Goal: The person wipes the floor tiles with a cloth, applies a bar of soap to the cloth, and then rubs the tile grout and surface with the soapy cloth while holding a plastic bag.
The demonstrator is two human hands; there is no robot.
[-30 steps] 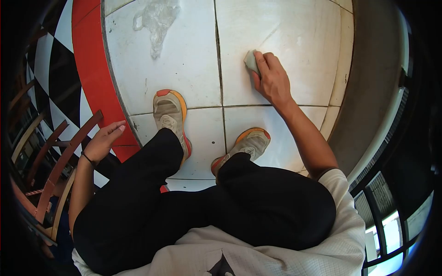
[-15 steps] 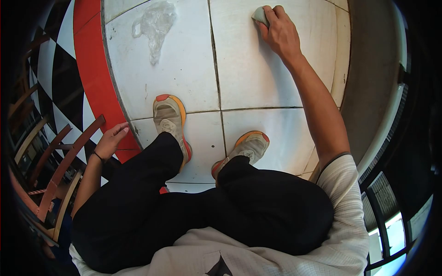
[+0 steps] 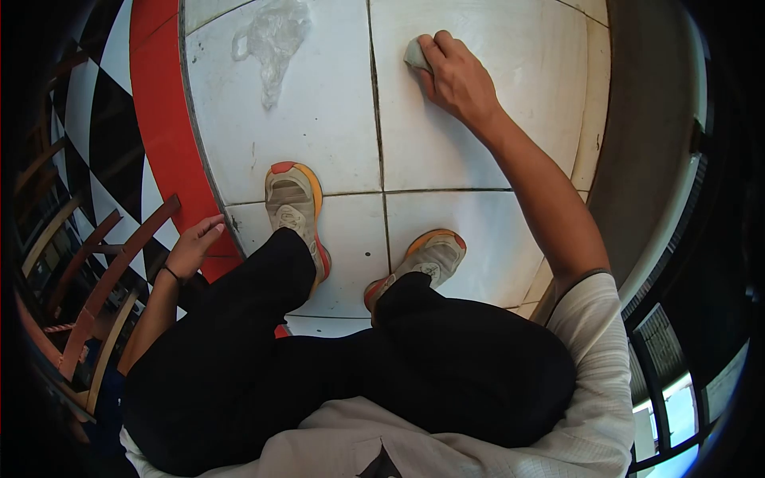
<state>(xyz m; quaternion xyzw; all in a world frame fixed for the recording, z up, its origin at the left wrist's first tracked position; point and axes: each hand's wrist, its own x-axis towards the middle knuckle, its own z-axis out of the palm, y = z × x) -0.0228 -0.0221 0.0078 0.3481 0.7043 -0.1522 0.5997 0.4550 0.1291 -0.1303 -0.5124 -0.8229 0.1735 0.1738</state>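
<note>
My right hand [image 3: 460, 77] is closed around a small grey-green scrubbing pad [image 3: 416, 56], which it presses against the white tiled floor [image 3: 446, 151]. The pad's far side is covered by my fingers. Off to the left, beside my knee, my left hand [image 3: 196, 245] hangs with loosely stretched fingers and holds nothing. It is near the red border strip [image 3: 163, 103]. A crumpled clear plastic bag [image 3: 275, 48] lies on the tiles at the upper left, apart from both hands.
My two shoes [image 3: 291, 195] stand on the tiles between my hands. Wooden chairs [image 3: 103, 307] crowd the left side over a black-and-white checkered floor [image 3: 111, 119]. Along the right runs a dark ledge [image 3: 641, 119] with a pale edge.
My right hand has slid the pad across the tile, leftward and a little toward me. The left hand has stayed almost still, and the plastic bag lies where it was.
</note>
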